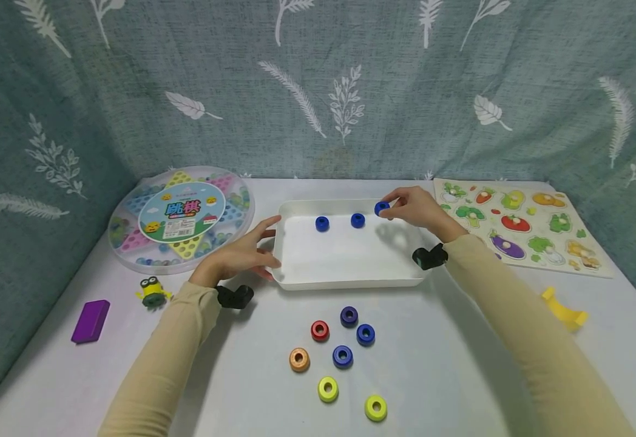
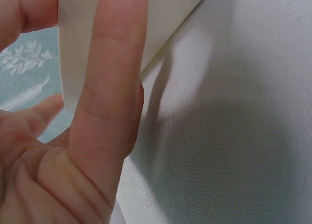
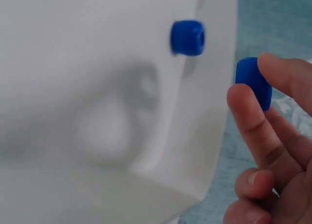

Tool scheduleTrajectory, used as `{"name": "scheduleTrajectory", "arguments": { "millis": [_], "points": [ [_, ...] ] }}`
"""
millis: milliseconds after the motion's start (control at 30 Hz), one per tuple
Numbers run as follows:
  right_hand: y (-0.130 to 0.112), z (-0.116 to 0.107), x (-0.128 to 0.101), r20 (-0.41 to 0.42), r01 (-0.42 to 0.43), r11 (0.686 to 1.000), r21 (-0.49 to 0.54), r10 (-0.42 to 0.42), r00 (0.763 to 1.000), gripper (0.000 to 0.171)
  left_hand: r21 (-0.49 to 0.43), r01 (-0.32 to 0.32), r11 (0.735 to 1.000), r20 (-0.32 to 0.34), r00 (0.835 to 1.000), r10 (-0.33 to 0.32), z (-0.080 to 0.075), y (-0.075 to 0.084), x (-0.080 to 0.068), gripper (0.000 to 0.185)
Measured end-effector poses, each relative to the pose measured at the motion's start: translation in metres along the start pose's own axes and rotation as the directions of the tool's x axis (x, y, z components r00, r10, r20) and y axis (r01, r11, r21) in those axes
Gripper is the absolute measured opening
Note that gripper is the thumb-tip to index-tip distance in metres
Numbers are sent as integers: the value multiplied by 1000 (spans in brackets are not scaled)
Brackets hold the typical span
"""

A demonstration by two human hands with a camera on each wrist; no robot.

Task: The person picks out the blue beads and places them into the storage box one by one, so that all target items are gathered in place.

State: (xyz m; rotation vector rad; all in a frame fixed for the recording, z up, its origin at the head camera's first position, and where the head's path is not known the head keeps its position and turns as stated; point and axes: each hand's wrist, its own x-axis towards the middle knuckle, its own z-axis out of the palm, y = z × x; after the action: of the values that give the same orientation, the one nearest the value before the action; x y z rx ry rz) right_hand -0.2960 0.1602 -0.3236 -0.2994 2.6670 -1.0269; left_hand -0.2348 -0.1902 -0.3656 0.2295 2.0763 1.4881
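Observation:
A white tray sits mid-table with two blue rings inside along its far wall. My right hand pinches a third blue ring at the tray's far right corner; the right wrist view shows this ring between my fingertips, with another blue ring beyond. My left hand rests with straight fingers against the tray's left wall. Several loose rings lie in front of the tray: red, purple, blue, orange, yellow-green.
A round marble game box lies at the far left. A vegetable peg puzzle lies at the far right. A purple block, a small yellow figure and a yellow curved piece also lie on the table.

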Motion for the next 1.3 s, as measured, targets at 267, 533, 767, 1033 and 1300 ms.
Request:
{"name": "scheduleTrajectory", "arguments": {
  "millis": [267, 533, 767, 1033, 1300],
  "points": [
    [0, 6, 12, -12, -104, 991, -86, 103, 995, 41, 1, -8, 1000, 6, 1000, 8, 0, 1, 1, 99],
    [0, 7, 14, 10, -160, 977, -139, 163, 987, 41, -1, -11, 1000, 0, 1000, 11, 1, 1, 1, 100],
    [2, 10, 16, 14, -173, 965, -195, 180, 984, 40, -14, -11, 1000, 1, 1000, 11, 1, 1, 1, 101],
    [1, 14, 17, 28, -175, 944, -279, 190, 981, 38, -19, -4, 1000, 2, 1000, 4, 1, 0, 1, 100],
    [1, 17, 18, 24, -180, 933, -313, 197, 980, 39, -13, -2, 1000, -2, 1000, 2, 1, -1, 2, 100]
  ]
}}
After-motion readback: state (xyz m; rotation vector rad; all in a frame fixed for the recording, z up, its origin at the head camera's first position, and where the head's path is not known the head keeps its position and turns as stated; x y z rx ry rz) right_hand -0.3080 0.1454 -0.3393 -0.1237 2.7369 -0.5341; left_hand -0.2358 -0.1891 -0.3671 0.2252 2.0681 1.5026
